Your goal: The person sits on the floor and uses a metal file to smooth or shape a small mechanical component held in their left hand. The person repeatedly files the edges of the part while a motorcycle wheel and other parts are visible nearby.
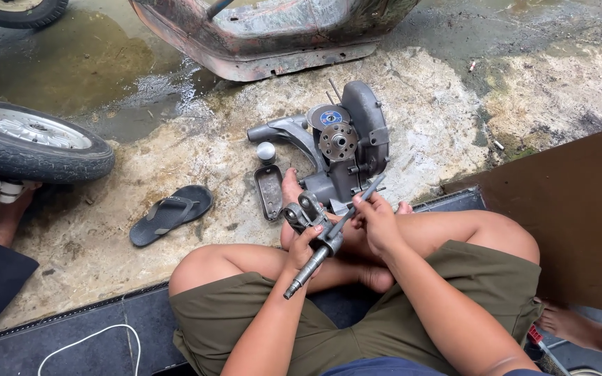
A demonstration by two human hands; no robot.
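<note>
Gripping metal shaft (313, 261) w/ left hand (303, 249), right hand (377, 221) pinching thin rod (358, 205)

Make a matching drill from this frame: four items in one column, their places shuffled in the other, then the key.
Items
1. metal shaft
2. sandal
3. engine casing
4. tyre

Places
A. lying alone on the concrete, left of the seated person's knee
B. at the left edge of the view
C. standing on the ground just beyond the person's feet
D. gripped in the left hand, with the right hand working a thin rod above it

Pairs: 1-D, 2-A, 3-C, 4-B
</note>
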